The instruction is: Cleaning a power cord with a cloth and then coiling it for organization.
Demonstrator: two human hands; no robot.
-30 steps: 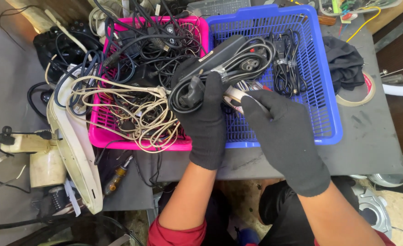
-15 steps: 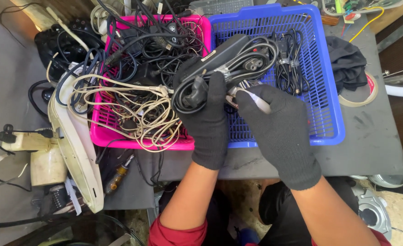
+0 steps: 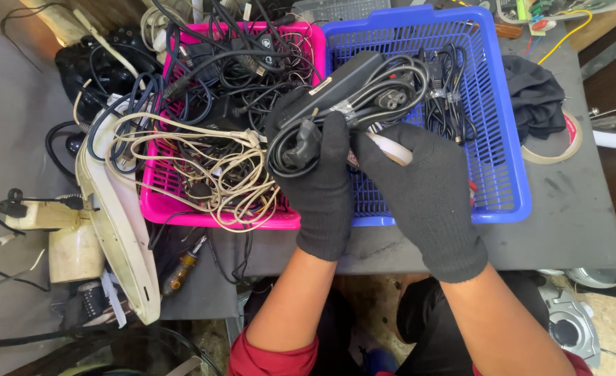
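the left hand (image 3: pixel 322 184) in a black glove is closed around a black power brick (image 3: pixel 336 87) and its coiled black cord (image 3: pixel 290 150), holding the bundle up over the edge where the pink basket (image 3: pixel 156 209) meets the blue basket (image 3: pixel 510 174). the right hand (image 3: pixel 419 188), gloved too, pinches a strip of pale tape (image 3: pixel 390 150) right beside the bundle, fingers shut on it. it looks like the step in hand is tying the coiled cord together with the tape (the coil is already neat and round), so the next move would call for the left hand to keep a firm grip so the loops do not spring loose, while the right hand pulls the tape snug around them. the pink basket is full of tangled black and cream cords, and the blue one has a few small cord bundles. a tape roll (image 3: pixel 555 143) lies on the grey table (image 3: pixel 573 237) next to a black cloth (image 3: pixel 534 97). where the tape strip starts is hidden behind the fingers, and i cannot tell if it sticks to the cord yet
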